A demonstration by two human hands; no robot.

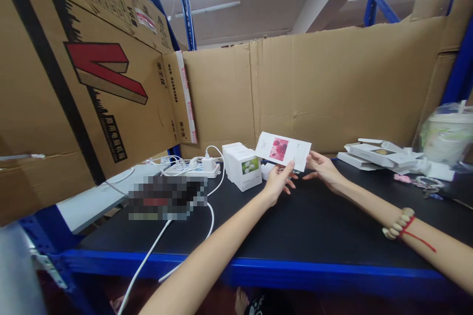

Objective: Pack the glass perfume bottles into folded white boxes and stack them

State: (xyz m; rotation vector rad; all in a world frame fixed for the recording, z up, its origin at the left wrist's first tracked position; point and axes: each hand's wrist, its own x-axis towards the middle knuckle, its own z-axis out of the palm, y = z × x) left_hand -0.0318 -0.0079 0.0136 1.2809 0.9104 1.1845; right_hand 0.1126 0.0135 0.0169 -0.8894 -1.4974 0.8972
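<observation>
Head view: my left hand (276,183) grasps a white carton (266,146), thumb laid on its printed face and the other fingers reaching underneath. My right hand (325,170) is at the carton's right end, fingers partly bent and spread; I cannot tell whether that grip pinches the edge or only touches it. The carton is raised above the black worktop (306,229), tilted so its face, with a pink picture, turns up towards me. On my right wrist sits a bracelet (401,224) of pale beads with a red cord.

Just left of the carton, a row of white boxes (251,182) stands close together, the nearest bearing a green picture with white flowers. Further left lie a white power strip (190,172) with a plug in it, white cables (147,257), and a dark object (168,199) too blurred to make out.

To the right, more white cartons (369,153) lie in a loose pile, with a keychain (430,183) in front and a lidded cup (447,138) in a clear bag beside them. Brown cardboard (343,83) stands behind everything, and a box with a large red V (107,61) rises at my left.
</observation>
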